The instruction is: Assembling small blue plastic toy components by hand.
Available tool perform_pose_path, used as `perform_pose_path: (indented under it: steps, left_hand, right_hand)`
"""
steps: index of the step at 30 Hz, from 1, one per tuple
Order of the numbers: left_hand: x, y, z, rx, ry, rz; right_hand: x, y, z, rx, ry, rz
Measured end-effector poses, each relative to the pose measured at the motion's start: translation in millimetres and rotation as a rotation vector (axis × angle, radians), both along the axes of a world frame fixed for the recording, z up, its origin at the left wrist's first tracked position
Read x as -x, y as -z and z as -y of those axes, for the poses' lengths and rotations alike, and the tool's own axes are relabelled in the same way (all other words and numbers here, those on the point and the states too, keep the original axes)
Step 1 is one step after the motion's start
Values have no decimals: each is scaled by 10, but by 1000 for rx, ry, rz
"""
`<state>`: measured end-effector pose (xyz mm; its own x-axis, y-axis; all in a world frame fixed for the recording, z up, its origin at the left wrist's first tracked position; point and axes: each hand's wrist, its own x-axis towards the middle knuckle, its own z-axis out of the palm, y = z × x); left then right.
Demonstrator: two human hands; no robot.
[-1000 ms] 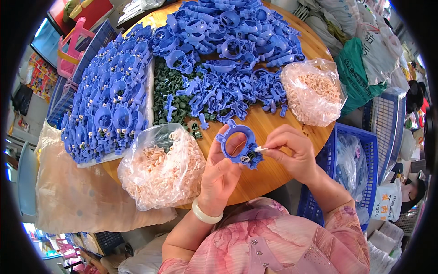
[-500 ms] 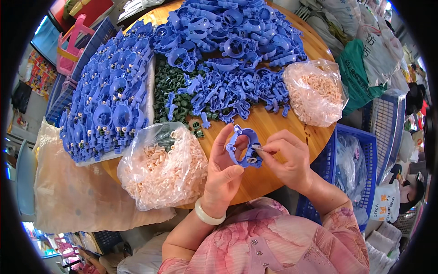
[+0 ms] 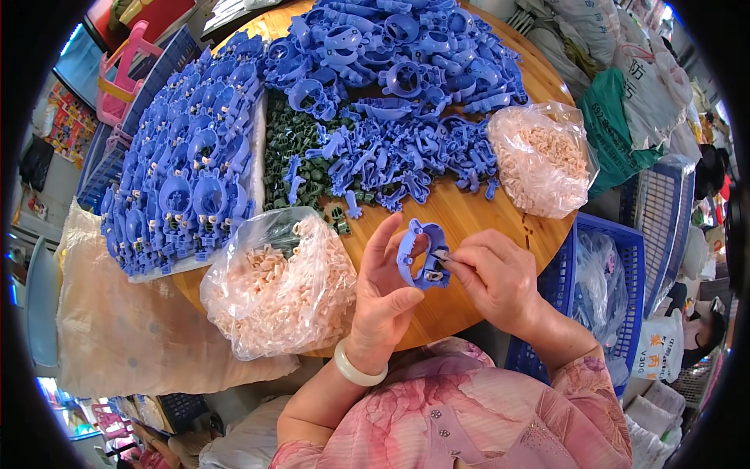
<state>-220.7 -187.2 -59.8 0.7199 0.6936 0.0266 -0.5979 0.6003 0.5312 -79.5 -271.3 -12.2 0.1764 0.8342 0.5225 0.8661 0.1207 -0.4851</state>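
Note:
My left hand [image 3: 383, 301] is closed around a blue ring-shaped plastic part [image 3: 405, 259], holding it up over the near side of the table. Dark and pale bits show inside the part's right side. There, my right hand [image 3: 494, 273] pinches a small pale piece [image 3: 442, 255] between thumb and forefinger, its end against the dark bit. The fingers partly cover that piece, so its full shape is hidden. Close by on the left lies a clear bag of small cream plastic pieces [image 3: 289, 289]. Beyond my hands is a heap of small blue parts [image 3: 406, 160].
Large blue parts [image 3: 398, 55] are piled at the back of the round wooden table [image 3: 539, 238]. Dark green pieces [image 3: 293, 168] lie beside rows of blue parts on a white board [image 3: 259, 160]. Another cream-filled bag [image 3: 543, 160] sits right; a blue basket [image 3: 633, 313] stands below.
The blue ring-shaped part has turned slightly in my left hand, so its ring shows narrower. My right hand has moved a little, still pinching the pale piece at it.

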Motion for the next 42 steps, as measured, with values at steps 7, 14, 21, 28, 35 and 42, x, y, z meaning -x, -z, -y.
perform_pose_path:
  steps: [7, 14, 21, 28, 35, 42]
  left_hand:
    - [2, -36, 14, -3, -9, -29]
    - [10, -54, 16, -30, 5, -40]
    - [20, -50, 8, -20, -1, -61]
    - [20, 14, -18, -32, -7, -40]
    - [1, 18, -62, 12, 29, 34]
    - [-14, 38, -51, 3, 50, 13]
  right_hand:
    - [36, -80, -12, 7, -16, 143]
    - [-2, -1, -27, 68, -20, -156]
    - [-45, 19, -45, 63, -74, -118]
    - [-110, 3, -77, 97, -156, -43]
    - [-170, 1, -74, 31, -204, -158]
    - [-175, 1, -50, 74, -211, -157]
